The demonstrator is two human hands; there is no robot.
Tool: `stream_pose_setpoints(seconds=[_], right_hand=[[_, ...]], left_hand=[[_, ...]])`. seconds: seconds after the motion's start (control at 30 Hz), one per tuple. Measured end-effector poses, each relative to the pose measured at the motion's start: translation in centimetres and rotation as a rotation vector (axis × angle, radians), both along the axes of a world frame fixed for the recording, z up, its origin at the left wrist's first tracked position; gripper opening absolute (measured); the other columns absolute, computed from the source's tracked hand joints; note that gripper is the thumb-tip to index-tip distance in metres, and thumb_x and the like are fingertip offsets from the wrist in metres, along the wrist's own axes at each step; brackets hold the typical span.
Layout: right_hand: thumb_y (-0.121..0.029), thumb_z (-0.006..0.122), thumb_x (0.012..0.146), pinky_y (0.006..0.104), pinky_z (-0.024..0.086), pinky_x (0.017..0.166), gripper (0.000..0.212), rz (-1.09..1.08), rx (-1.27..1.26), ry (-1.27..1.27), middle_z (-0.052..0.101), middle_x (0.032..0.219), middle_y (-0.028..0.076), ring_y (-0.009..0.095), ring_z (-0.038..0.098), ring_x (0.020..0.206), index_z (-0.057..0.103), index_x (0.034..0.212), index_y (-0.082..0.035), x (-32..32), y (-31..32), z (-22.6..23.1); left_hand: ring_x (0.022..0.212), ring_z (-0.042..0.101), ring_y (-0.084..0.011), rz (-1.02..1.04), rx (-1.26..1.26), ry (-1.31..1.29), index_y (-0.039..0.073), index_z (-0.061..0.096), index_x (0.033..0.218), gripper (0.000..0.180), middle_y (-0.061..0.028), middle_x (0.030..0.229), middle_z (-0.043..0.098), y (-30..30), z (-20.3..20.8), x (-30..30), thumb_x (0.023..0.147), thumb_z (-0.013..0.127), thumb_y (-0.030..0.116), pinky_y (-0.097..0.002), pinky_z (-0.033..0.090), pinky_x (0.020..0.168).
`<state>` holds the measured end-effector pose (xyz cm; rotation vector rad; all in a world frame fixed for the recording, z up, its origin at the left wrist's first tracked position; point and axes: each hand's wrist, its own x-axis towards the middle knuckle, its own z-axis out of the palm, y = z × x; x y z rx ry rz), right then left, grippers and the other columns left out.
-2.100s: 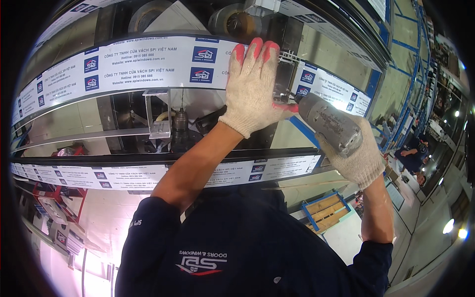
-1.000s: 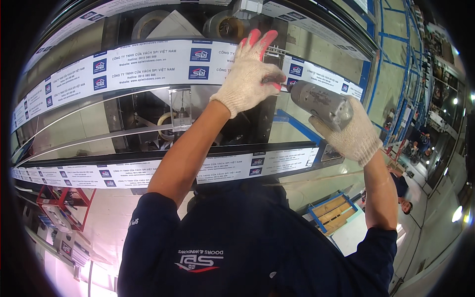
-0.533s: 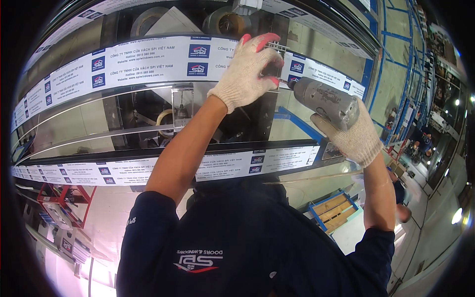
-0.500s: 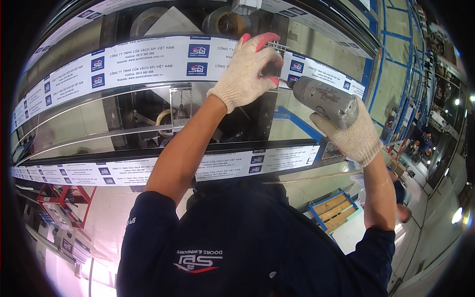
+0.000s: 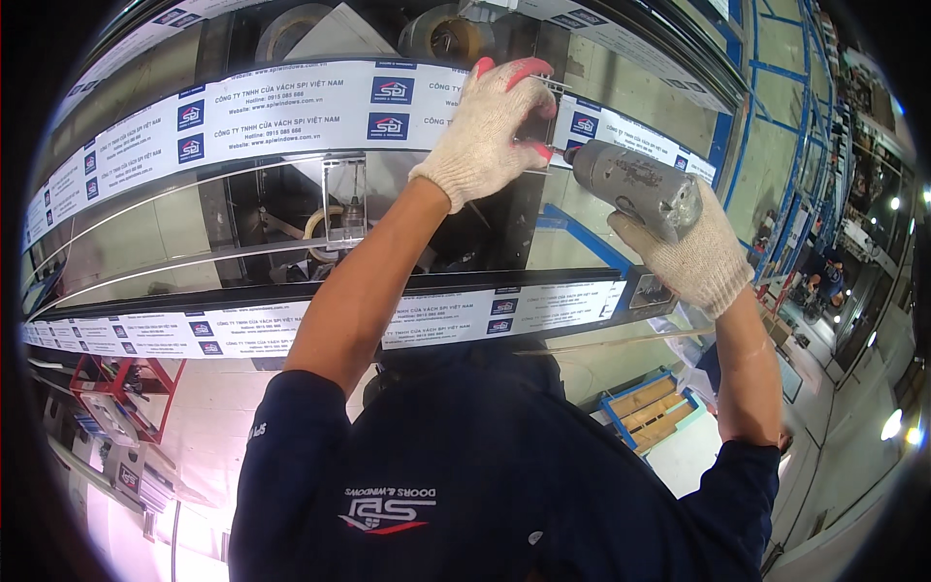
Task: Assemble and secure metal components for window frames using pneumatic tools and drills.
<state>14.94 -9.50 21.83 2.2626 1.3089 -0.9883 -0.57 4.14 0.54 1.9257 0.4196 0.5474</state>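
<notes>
My right hand (image 5: 700,254), in a knitted white glove, grips a worn grey power screwdriver (image 5: 632,184), held level with its dark nose (image 5: 572,153) pointing left. That nose is right by the thumb tip of my left hand (image 5: 499,124). The left glove is white with red fingertips. Its thumb and fingers curl around a shiny metal piece (image 5: 553,102) at the frame profile; most of that piece is hidden. Beneath both hands lies a dark window frame profile (image 5: 291,112), covered in white printed protective film with blue squares.
A nearer film-covered profile (image 5: 456,318) runs parallel. Between the profiles are a clear plastic box (image 5: 344,199) and a tape roll (image 5: 318,228). Bigger rolls (image 5: 446,39) sit at the far side. Blue metal racks (image 5: 776,78) stand right; a red stand (image 5: 126,388) is left. Another person (image 5: 829,276) is farther right.
The screwdriver has shifted slightly left and up, its nose now closer to the left thumb. The left hand stays at nearly the same spot.
</notes>
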Motion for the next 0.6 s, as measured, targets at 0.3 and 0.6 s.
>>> stream_pose_setpoints(seconds=[0.3,0.6], right_hand=[[-0.043,0.085,0.094,0.0404,0.058,0.098,0.059,0.064,0.040,-0.016,0.076,0.114,0.018,0.029,0.071,0.107,0.069,0.130,0.001,0.1,-0.1,0.2],[-0.042,0.092,0.089,0.0376,0.060,0.095,0.065,-0.411,0.026,0.128,0.078,0.115,0.017,0.026,0.076,0.103,0.066,0.127,0.004,-0.1,1.4,2.5]], left_hand=[[0.145,0.050,-0.0414,0.034,0.038,0.030,0.010,0.064,0.115,0.051,-0.0138,0.154,0.057,-0.1,0.5,0.3,0.077,0.094,0.025,-0.0592,0.022,0.135],[0.163,0.037,-0.0317,-0.197,-0.340,-0.136,0.013,0.069,0.126,0.040,-0.0181,0.171,0.046,2.9,-0.3,-2.1,0.087,0.074,0.009,-0.0517,0.013,0.138]])
